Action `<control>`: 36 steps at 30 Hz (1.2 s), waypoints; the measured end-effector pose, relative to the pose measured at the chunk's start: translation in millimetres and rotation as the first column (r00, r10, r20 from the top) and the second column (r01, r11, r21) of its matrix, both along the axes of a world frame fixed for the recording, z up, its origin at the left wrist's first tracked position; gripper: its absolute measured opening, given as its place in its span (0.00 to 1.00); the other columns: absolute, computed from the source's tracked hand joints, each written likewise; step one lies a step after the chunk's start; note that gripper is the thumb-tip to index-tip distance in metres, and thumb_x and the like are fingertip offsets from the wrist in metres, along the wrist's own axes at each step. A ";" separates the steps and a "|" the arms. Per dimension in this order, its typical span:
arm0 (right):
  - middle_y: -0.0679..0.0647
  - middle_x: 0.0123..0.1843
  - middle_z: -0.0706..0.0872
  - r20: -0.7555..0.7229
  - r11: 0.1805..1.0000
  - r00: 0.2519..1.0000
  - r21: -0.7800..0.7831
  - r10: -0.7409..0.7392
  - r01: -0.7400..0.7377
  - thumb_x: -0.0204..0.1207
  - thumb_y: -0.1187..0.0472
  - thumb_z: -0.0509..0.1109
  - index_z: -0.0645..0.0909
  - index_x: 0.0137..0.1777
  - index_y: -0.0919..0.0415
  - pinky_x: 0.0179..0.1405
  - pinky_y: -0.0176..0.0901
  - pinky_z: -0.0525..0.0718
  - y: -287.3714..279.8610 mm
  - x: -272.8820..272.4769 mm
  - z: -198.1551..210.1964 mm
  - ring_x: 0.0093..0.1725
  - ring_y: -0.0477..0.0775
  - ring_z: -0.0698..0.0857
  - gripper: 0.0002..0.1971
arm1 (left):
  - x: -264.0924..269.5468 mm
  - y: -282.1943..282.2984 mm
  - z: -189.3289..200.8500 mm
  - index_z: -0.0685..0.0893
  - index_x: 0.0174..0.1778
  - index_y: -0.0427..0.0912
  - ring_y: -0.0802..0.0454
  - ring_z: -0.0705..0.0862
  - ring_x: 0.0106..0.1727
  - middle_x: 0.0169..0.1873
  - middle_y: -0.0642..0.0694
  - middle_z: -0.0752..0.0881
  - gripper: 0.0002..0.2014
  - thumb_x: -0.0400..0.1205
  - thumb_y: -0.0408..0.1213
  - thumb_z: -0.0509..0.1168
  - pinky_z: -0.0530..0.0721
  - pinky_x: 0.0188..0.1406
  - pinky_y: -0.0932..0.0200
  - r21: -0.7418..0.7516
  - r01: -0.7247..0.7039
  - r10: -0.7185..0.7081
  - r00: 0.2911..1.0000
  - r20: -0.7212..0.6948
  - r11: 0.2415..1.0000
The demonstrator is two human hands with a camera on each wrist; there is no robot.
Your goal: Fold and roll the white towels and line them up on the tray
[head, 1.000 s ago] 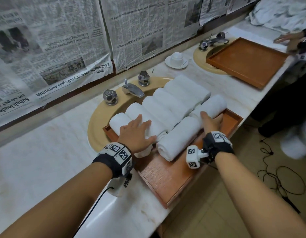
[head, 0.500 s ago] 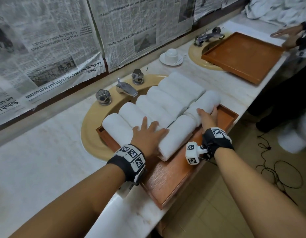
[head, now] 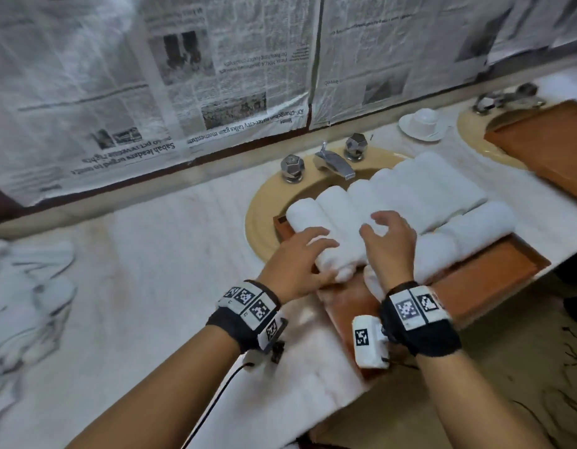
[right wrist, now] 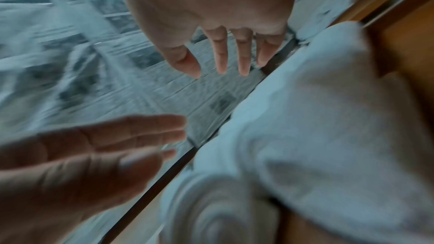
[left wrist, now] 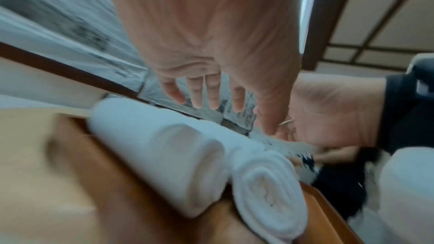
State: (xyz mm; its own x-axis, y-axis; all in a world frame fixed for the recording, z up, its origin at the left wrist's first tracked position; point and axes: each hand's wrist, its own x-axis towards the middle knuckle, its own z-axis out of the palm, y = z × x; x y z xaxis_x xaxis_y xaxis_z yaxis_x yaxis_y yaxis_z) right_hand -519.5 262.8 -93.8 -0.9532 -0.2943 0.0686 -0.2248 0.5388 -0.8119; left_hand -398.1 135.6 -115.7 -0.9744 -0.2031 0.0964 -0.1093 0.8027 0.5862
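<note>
On the tray, over the sink: rolled towels in rows | left hand flat at the near-left rolls, fingers straight | right hand above the rolls, fingers spread and loose, holding nothing | contact unclear; wrist views blurred | second tray cut off at right.

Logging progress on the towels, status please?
Left hand open on a rolled towel. Right hand open, above the rolls. Tray partly filled. Nothing blocking.
</note>
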 end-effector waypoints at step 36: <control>0.49 0.87 0.41 0.217 0.241 0.471 0.638 0.855 -0.731 0.81 0.45 0.61 0.53 0.84 0.46 0.82 0.53 0.52 -180.3 218.2 -116.6 0.86 0.54 0.43 0.34 | 472.8 -230.9 20.5 0.83 0.53 0.24 0.27 0.82 0.49 0.48 0.23 0.84 0.15 0.84 0.32 0.57 0.78 0.47 0.41 -0.184 -0.979 0.987 -0.062 -0.149 -0.090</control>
